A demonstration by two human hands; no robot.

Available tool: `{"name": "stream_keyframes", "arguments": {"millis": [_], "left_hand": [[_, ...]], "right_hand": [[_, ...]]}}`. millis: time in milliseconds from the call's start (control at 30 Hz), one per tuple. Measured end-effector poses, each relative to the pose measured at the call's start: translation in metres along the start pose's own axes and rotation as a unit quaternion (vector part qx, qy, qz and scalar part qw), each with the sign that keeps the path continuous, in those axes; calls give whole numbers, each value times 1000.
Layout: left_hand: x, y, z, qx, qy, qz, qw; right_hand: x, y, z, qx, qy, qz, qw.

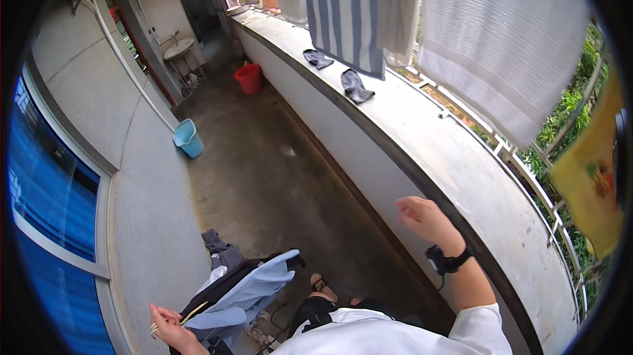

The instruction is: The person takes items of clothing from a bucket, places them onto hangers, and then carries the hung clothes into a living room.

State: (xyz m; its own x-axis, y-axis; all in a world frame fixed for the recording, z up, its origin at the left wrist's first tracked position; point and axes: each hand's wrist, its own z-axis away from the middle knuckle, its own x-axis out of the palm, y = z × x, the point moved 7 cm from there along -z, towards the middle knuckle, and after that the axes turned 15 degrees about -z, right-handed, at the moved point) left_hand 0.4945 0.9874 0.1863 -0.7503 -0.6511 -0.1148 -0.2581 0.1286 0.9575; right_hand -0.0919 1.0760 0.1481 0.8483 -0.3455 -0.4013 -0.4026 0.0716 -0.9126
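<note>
At the lower left, my left hand (170, 325) grips thin yellowish clothes hangers (195, 313). From them hang a light blue garment (257, 288) and a black garment (217, 293), with something white partly hidden behind. My right hand (423, 219) is in the air by the inner edge of a white-topped parapet (474, 177), its fingers loosely curled and nothing visible in it. A black strap device (447, 260) is around my right wrist. Dark grey cloth (225, 251) shows beside the wall, just past the hung garments.
Grey socks (356, 87) lie on the parapet below a striped towel (343, 13). A white cloth (499, 43) and yellow cloth (588, 182) hang outside it. On the concrete floor (277, 177) stand a blue bucket (190, 139) and a red bucket (248, 79). A washbasin (179, 49) is farther back.
</note>
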Motion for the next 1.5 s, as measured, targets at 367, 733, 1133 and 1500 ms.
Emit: {"name": "stream_keyframes", "arguments": {"millis": [367,733,1133,1500], "left_hand": [[98,-16,-99,187,-6,-373,909],[155,-43,-142,128,-12,-334,934],[214,0,-143,-45,156,-135,977],[222,-39,-145,-45,163,-96,981]], "right_hand": [[30,-6,-244,22,49,9,999],[-52,84,-509,94,149,177,968],[-14,112,-691,-55,126,180,974],[26,212,-920,-276,98,394,871]]}}
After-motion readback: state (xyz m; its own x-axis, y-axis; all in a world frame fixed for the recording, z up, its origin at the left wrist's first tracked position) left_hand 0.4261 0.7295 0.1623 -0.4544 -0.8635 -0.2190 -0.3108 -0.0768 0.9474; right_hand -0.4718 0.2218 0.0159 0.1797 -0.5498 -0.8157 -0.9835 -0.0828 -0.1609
